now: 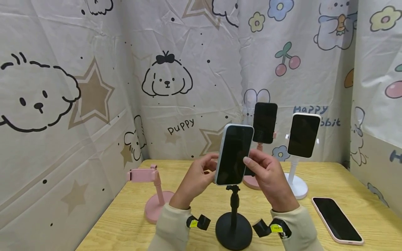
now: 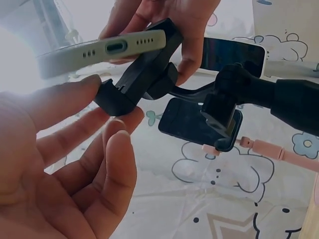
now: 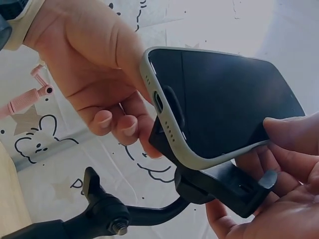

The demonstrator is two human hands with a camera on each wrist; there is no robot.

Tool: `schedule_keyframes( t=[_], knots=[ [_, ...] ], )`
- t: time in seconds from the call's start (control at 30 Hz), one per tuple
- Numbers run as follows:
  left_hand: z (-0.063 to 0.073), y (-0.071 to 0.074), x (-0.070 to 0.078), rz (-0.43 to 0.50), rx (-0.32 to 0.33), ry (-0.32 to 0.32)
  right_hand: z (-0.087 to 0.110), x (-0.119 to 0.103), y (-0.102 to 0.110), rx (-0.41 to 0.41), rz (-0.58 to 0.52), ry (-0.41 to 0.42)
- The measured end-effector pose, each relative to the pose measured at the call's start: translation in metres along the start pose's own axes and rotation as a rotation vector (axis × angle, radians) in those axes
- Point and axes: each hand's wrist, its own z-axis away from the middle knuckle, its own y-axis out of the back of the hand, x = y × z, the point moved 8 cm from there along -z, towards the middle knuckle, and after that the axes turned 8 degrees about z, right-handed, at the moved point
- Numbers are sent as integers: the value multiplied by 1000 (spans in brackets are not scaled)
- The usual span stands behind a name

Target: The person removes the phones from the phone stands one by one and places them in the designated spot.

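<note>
A smartphone (image 1: 235, 155) in a pale case stands tilted upright over a black phone stand (image 1: 233, 230). My right hand (image 1: 267, 170) grips its right edge, the thumb on the dark screen and the other fingers behind. At the opposite side, my left hand (image 1: 201, 177) has its thumb and forefinger around one end of the stand's black clamp (image 2: 144, 69), close to the phone's edge. The clamp's other end sticks out past the phone near my right fingers (image 3: 294, 169) in the right wrist view. The charging port (image 2: 117, 47) shows in the left wrist view.
A pink phone stand (image 1: 154, 207) is at the left. Behind my right hand, a pink stand (image 1: 251, 182) and a white stand (image 1: 296, 186) each bear a phone. Another phone (image 1: 337, 219) in a pink case lies on the wooden table (image 1: 119, 223). Printed curtains (image 1: 176, 115) surround it.
</note>
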Motion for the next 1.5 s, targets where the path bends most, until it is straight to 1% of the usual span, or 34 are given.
schedule_keyframes(
  t=[0.07, 0.13, 0.23, 0.3, 0.4, 0.53, 0.63, 0.7, 0.8, 0.93, 1.0, 1.07, 1.2, 1.3, 1.4, 1.43, 1.5],
  knots=[
    [-1, 0, -2, 3, -5, 18, 1, -1, 1, -1, 1, -6],
    [-1, 0, -3, 1, -26, 32, 2, -3, 3, 2, -1, -10],
    [-1, -1, -7, -22, -86, 62, 4, -9, 8, 10, -13, 16],
    [1, -4, -11, -41, -129, 90, 5, -14, 12, 20, -30, 50],
    [2, -8, -17, -102, -174, 123, 8, -22, 20, 36, -61, 101],
    [2, -18, -22, -215, -207, 146, 13, -30, 35, 82, -95, 129],
    [1, -25, -25, -263, -227, 156, 17, -34, 48, 121, -110, 131],
    [1, -29, -26, -272, -230, 161, 20, -35, 58, 143, -101, 123],
    [1, -32, -27, -292, -229, 158, 24, -34, 73, 178, -64, 92],
    [2, -34, -28, -308, -227, 157, 29, -30, 97, 259, -4, 36],
    [2, -34, -29, -307, -223, 164, 32, -26, 109, 288, 34, 12],
    [2, -34, -30, -299, -213, 174, 35, -23, 120, 293, 65, -3],
    [2, -34, -30, -292, -198, 172, 39, -17, 139, 261, 160, -13],
    [2, -34, -29, -288, -197, 157, 42, -13, 152, 248, 390, -65],
    [2, -35, -29, -277, -199, 153, 47, -5, 165, 235, 624, -165],
    [2, -35, -29, -274, -199, 153, 48, -3, 169, 235, 680, -193],
    [2, -35, -30, -270, -200, 157, 50, 3, 177, 232, 712, -238]
  ],
)
